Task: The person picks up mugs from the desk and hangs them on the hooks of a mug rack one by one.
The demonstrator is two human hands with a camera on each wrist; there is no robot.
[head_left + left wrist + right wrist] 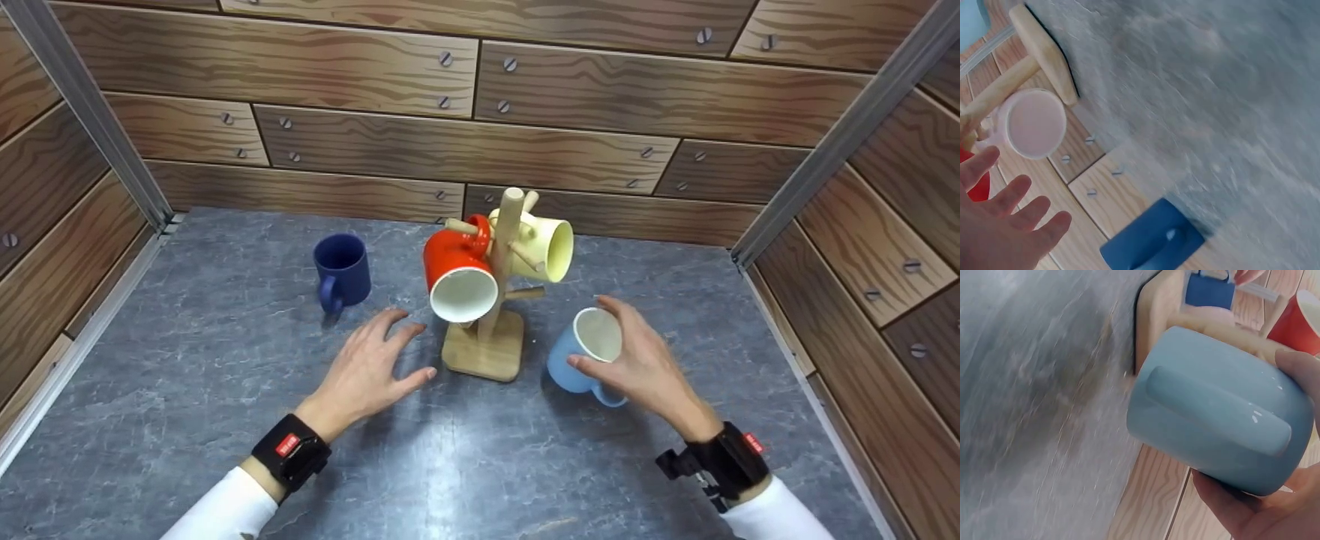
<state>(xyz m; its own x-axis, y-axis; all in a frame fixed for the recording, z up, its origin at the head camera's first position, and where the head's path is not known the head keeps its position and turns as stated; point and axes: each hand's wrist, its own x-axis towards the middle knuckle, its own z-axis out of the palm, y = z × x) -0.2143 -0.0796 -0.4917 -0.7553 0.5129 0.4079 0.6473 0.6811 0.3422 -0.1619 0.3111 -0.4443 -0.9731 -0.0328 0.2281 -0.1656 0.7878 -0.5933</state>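
My right hand (646, 367) grips a light blue mug (568, 365) near its rim, thumb on one side and fingers on the other. The mug leans, its mouth up and its handle toward me; whether its bottom touches the table I cannot tell. My left hand (367, 371) is spread and holds nothing, left of a wooden mug stand (487, 356). A red mug (446, 251) and a pale yellow mug (531, 244) hang on the stand's pegs. In the left wrist view a pale pink mug (1037, 124) also hangs there, largely hidden in the head view.
A dark blue mug (341, 270) stands upright on the grey table (225, 360), back left. Bare pegs (526, 293) stick out from the stand's right side. Wood-patterned walls (360, 139) enclose the back and both sides.
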